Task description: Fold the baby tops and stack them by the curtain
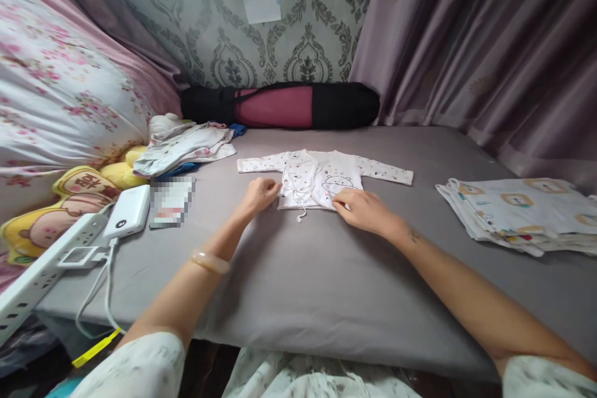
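Note:
A small white baby wrap shirt (303,177) with tiny prints and a bear outline lies spread on the grey sheet, both sleeves stretched out sideways. Its tie string dangles past the bottom hem. My left hand (260,194) is closed at the shirt's left side edge, fingers pinched on the fabric. My right hand (368,208) is closed too, pinching the lower hem near the bear drawing and covering the shirt's lower right corner.
Folded white printed cloths (513,208) are stacked at the right. At the left lie a heap of clothes (186,146), a yellow cushion (69,205), a white power bank (128,211), and a power strip (37,273) with cables. A black and maroon long bag (275,106) lies along the wall.

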`<move>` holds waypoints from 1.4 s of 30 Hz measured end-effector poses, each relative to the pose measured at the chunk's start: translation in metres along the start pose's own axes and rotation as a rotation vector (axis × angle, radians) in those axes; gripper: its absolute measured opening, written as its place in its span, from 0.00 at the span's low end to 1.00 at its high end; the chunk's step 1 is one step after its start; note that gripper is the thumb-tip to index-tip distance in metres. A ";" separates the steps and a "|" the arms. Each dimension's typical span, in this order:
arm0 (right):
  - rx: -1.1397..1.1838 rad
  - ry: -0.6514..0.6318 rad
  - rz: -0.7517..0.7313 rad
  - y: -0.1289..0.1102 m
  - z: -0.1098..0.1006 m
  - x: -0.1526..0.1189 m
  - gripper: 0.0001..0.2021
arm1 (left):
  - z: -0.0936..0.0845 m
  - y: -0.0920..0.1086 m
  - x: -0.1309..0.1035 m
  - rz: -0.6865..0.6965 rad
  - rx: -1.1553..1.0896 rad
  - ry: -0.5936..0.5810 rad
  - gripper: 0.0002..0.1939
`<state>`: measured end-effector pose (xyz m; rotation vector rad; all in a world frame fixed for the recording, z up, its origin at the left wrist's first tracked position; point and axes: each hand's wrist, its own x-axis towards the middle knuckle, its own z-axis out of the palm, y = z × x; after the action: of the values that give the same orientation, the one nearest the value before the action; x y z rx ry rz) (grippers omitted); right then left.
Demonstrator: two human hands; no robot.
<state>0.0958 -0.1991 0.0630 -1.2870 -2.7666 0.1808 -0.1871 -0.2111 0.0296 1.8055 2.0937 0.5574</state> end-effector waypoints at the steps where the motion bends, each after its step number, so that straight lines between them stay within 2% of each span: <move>1: 0.026 0.002 0.004 -0.010 0.002 0.011 0.16 | 0.004 0.002 0.009 -0.079 -0.024 0.067 0.16; 3: 0.068 -0.017 0.032 -0.029 0.009 0.033 0.16 | 0.011 0.006 0.026 -0.176 -0.062 0.112 0.12; 5: 0.106 -0.045 0.088 -0.046 0.018 0.054 0.15 | 0.017 0.009 0.041 -0.238 -0.079 0.092 0.11; 9: 0.144 -0.086 0.179 -0.063 0.032 0.076 0.16 | 0.021 0.009 0.055 -0.320 -0.099 0.080 0.08; 15: 0.208 -0.107 0.168 -0.062 0.040 0.075 0.12 | 0.016 0.002 0.058 -0.339 -0.183 0.022 0.05; 19: 0.228 -0.055 0.174 -0.063 0.038 0.072 0.11 | 0.016 0.004 0.061 -0.321 -0.091 0.030 0.06; 23: 0.350 -0.001 0.261 -0.062 0.037 0.074 0.10 | 0.011 0.006 0.063 -0.308 -0.026 0.065 0.08; 26: 0.697 -0.006 0.334 -0.058 0.036 0.079 0.07 | 0.001 0.004 0.066 -0.351 -0.078 0.054 0.08; 29: 1.262 -0.118 0.443 -0.054 0.034 0.086 0.01 | -0.011 0.008 0.072 -0.376 -0.167 0.015 0.08; 31: 1.679 -0.143 0.504 -0.049 0.029 0.090 0.03 | -0.018 0.018 0.078 -0.386 -0.258 0.026 0.07; 33: 2.044 -0.048 0.560 -0.042 0.025 0.093 0.06 | -0.022 0.031 0.083 -0.379 -0.479 0.020 0.08; 35: 2.267 0.131 0.640 -0.034 0.022 0.094 0.08 | -0.024 0.046 0.085 -0.343 -0.762 -0.020 0.12; 37: 2.294 0.269 0.709 -0.026 0.023 0.095 0.11 | -0.024 0.055 0.084 -0.292 -0.877 -0.043 0.17; 38: 2.243 0.302 0.723 -0.023 0.024 0.095 0.12 | -0.022 0.057 0.083 -0.274 -0.833 -0.028 0.18; 40: 2.046 0.331 0.702 -0.017 0.030 0.096 0.14 | -0.015 0.056 0.079 -0.260 -0.605 0.038 0.15; 42: 1.739 0.364 0.594 -0.014 0.037 0.097 0.14 | -0.005 0.049 0.074 -0.252 -0.332 0.118 0.11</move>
<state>0.0184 -0.1369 0.0307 -1.1237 -0.9264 1.6109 -0.1582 -0.1325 0.0593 1.3333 2.1107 0.8975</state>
